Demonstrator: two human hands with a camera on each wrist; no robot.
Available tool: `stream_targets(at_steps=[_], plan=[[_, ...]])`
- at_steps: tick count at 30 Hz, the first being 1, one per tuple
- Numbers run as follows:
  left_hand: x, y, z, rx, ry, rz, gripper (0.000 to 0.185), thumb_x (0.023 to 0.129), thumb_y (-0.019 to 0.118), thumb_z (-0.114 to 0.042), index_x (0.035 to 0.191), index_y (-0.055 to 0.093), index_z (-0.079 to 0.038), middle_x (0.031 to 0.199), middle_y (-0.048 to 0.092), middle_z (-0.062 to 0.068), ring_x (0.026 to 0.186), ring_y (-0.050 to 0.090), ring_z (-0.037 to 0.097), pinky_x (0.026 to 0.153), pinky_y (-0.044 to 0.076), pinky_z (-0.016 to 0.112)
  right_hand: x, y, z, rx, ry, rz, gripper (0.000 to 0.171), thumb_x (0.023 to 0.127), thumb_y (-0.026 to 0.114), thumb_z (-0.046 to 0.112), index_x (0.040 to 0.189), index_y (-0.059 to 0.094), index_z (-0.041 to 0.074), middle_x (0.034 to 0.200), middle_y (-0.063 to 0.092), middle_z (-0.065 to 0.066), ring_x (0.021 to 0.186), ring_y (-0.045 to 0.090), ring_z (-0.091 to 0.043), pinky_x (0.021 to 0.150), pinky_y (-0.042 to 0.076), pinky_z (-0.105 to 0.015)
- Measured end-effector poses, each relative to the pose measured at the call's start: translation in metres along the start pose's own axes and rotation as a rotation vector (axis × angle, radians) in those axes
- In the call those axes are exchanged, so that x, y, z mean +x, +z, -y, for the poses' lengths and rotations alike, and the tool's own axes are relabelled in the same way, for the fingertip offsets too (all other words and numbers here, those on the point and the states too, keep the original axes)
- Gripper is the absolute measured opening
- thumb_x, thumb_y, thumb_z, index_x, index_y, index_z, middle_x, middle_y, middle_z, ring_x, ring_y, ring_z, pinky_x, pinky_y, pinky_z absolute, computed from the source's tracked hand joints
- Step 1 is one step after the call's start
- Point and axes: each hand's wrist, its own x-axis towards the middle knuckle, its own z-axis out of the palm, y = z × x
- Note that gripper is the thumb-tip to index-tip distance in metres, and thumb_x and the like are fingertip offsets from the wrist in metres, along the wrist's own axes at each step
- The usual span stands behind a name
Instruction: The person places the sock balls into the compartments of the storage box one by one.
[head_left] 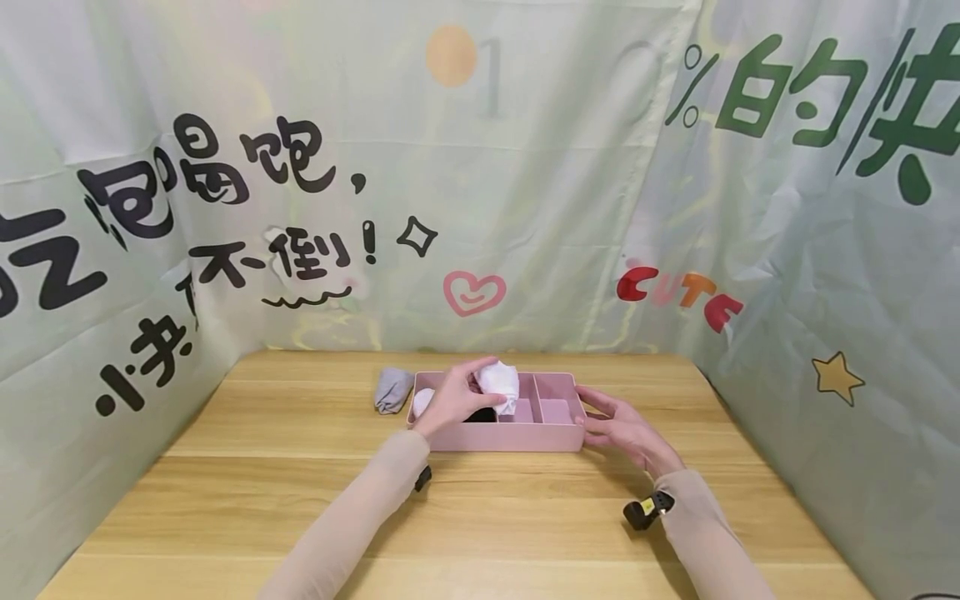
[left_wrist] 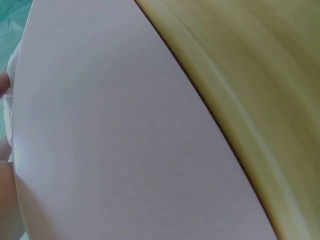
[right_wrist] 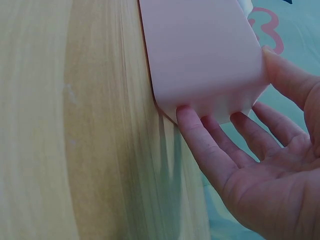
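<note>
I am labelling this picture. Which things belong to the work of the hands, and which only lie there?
In use: left hand holding white cloth; right hand touching pink divided box.
Lying about: grey cloth on wooden table, left of the box.

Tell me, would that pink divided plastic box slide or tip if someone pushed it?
The pink divided plastic box is low and wide with a flat base, so it would probably slide over the smooth wooden table rather than tip. The right hand rests straight fingers against its end, perhaps because it shifts easily.
</note>
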Motion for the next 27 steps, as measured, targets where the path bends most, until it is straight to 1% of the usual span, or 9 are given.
stream_targets(at_steps=[3, 7, 11, 14, 17, 19, 22, 25, 27], plan=[[0.002, 0.004, -0.003, 0.045, -0.022, 0.037, 0.066, 0.079, 0.083, -0.022, 0.138, 0.057, -0.011, 0.084, 0.065, 0.001, 0.069, 0.057, 0.01, 0.061, 0.05, 0.023, 0.0, 0.0, 0.0, 0.0, -0.001, 0.007, 0.069, 0.096, 0.06, 0.004, 0.155, 0.024, 0.005, 0.161, 0.018, -0.022, 0.127, 0.051, -0.029, 0.095, 0.054, -0.041], [0.005, 0.009, -0.006, 0.113, -0.029, 0.074, 0.066, 0.079, 0.083, -0.025, 0.138, 0.057, -0.012, 0.084, 0.066, 0.006, 0.065, 0.053, 0.008, 0.059, 0.048, 0.022, -0.001, 0.0, 0.001, 0.003, -0.003, 0.015, 0.07, 0.096, 0.06, 0.005, 0.155, 0.024, 0.005, 0.162, 0.017, -0.022, 0.124, 0.054, -0.026, 0.094, 0.054, -0.041], [0.008, 0.014, -0.007, 0.159, -0.034, 0.087, 0.066, 0.079, 0.083, -0.029, 0.138, 0.057, -0.013, 0.112, 0.07, 0.01, 0.064, 0.047, 0.01, 0.069, 0.047, 0.026, -0.002, 0.0, 0.001, 0.005, -0.007, 0.014, 0.071, 0.095, 0.061, 0.005, 0.155, 0.024, 0.004, 0.162, 0.017, -0.022, 0.125, 0.052, -0.028, 0.094, 0.054, -0.04], [0.009, 0.017, -0.008, 0.173, -0.037, 0.092, 0.065, 0.079, 0.083, -0.03, 0.137, 0.058, -0.012, 0.134, 0.062, 0.006, 0.075, 0.051, 0.012, 0.083, 0.048, 0.032, -0.002, 0.0, 0.001, 0.008, -0.012, 0.016, 0.072, 0.095, 0.062, 0.005, 0.155, 0.024, 0.004, 0.162, 0.017, -0.021, 0.132, 0.046, -0.035, 0.095, 0.053, -0.041], [0.01, 0.019, -0.008, 0.178, -0.039, 0.101, 0.064, 0.079, 0.082, -0.029, 0.136, 0.059, -0.012, 0.137, 0.061, 0.005, 0.081, 0.052, 0.011, 0.089, 0.048, 0.034, -0.002, 0.0, 0.0, 0.011, -0.017, 0.02, 0.072, 0.094, 0.063, 0.005, 0.155, 0.024, 0.004, 0.162, 0.016, -0.021, 0.137, 0.039, -0.041, 0.096, 0.053, -0.042], [0.011, 0.02, -0.007, 0.18, -0.038, 0.103, 0.063, 0.079, 0.083, -0.029, 0.136, 0.059, -0.013, 0.132, 0.064, 0.004, 0.074, 0.051, 0.01, 0.085, 0.048, 0.03, -0.001, 0.0, 0.0, 0.009, -0.02, 0.027, 0.072, 0.094, 0.063, 0.005, 0.155, 0.023, 0.003, 0.162, 0.016, -0.021, 0.138, 0.037, -0.044, 0.096, 0.052, -0.042], [0.012, 0.022, -0.006, 0.148, -0.037, 0.116, 0.064, 0.08, 0.083, -0.028, 0.137, 0.058, -0.014, 0.108, 0.07, 0.006, 0.064, 0.047, 0.008, 0.072, 0.045, 0.025, -0.001, 0.0, -0.001, 0.008, -0.021, 0.032, 0.072, 0.095, 0.062, 0.005, 0.155, 0.022, 0.004, 0.162, 0.015, -0.021, 0.139, 0.035, -0.045, 0.097, 0.052, -0.043], [0.012, 0.022, -0.006, 0.102, -0.036, 0.126, 0.065, 0.08, 0.083, -0.023, 0.138, 0.056, -0.012, 0.086, 0.068, 0.005, 0.068, 0.053, 0.006, 0.066, 0.046, 0.021, -0.001, 0.0, 0.0, 0.01, -0.02, 0.031, 0.072, 0.095, 0.061, 0.004, 0.155, 0.022, 0.003, 0.162, 0.015, -0.022, 0.138, 0.036, -0.045, 0.097, 0.052, -0.043], [0.012, 0.021, -0.006, 0.085, -0.039, 0.129, 0.065, 0.08, 0.082, -0.021, 0.139, 0.056, -0.012, 0.084, 0.068, 0.002, 0.073, 0.058, 0.007, 0.069, 0.049, 0.021, -0.001, 0.0, 0.0, 0.009, -0.016, 0.027, 0.071, 0.095, 0.06, 0.003, 0.155, 0.022, 0.004, 0.162, 0.015, -0.021, 0.138, 0.036, -0.045, 0.096, 0.052, -0.042]])
